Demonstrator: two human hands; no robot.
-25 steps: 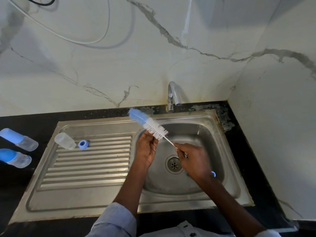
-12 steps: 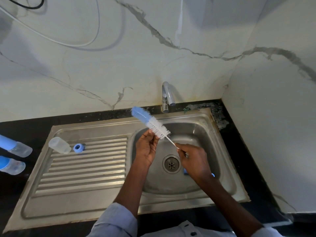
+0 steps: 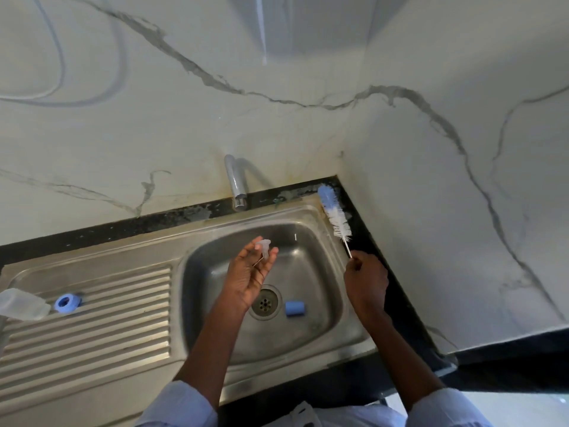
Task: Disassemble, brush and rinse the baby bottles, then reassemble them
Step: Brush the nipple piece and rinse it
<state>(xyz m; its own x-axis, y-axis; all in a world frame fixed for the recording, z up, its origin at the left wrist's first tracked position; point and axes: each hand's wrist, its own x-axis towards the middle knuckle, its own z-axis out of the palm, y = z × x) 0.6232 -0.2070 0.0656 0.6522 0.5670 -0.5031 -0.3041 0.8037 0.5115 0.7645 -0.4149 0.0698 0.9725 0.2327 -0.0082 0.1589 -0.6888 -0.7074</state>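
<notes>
The stainless steel sink (image 3: 92, 349) occupies the black counter (image 3: 409, 318), with its ribbed drainboard to the left and the basin below the tap (image 3: 235, 183). A clear bottle body (image 3: 21, 305) lies at the drainboard's left edge, with a blue screw ring (image 3: 66, 302) just beside it. The bottle brush (image 3: 335, 218) rests along the basin's right rim, its wire handle pinched by the right hand (image 3: 366, 282). The left hand (image 3: 251, 272) holds a clear teat (image 3: 264, 246) at its fingertips above the basin. A blue cap (image 3: 294, 309) lies beside the drain (image 3: 264, 302).
</notes>
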